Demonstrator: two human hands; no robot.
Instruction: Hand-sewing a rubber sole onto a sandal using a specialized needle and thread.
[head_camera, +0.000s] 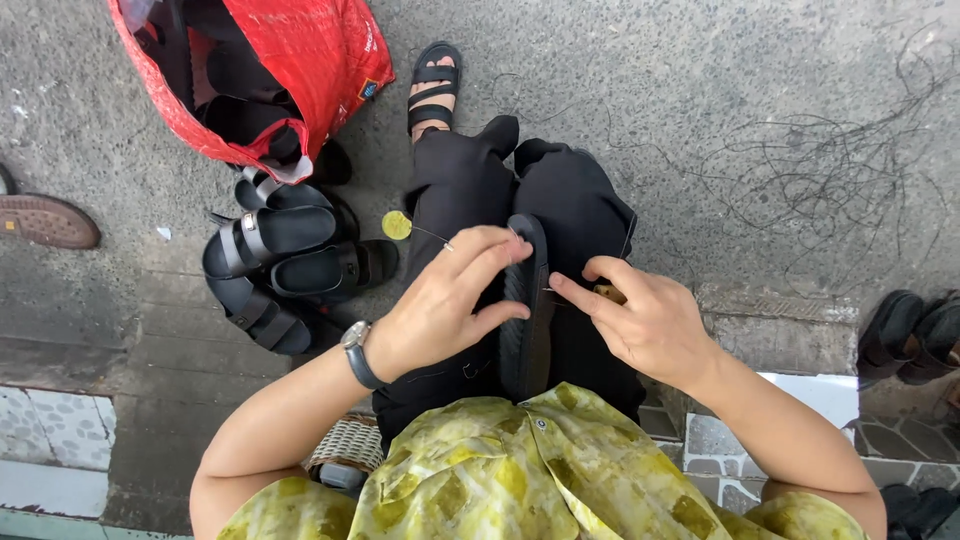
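Observation:
A black sandal sole (527, 310) stands on edge across my lap, on black trousers. My left hand (452, 297), with a watch on its wrist, grips the sole near its top, thumb and fingers pinched over the rim. My right hand (642, 318) holds a wooden-handled awl or needle tool (606, 293) whose thin metal tip touches the side of the sole. A thin wire with a small yellow-green disc (396, 225) sticks out from behind my left fingers.
A pile of black strapped sandals (280, 265) lies on the pavement at left, below a red bag (300, 60) holding more footwear. My sandalled foot (434, 85) is ahead. Loose black thread (840, 170) is scattered at right. More shoes (905, 335) sit at the right edge.

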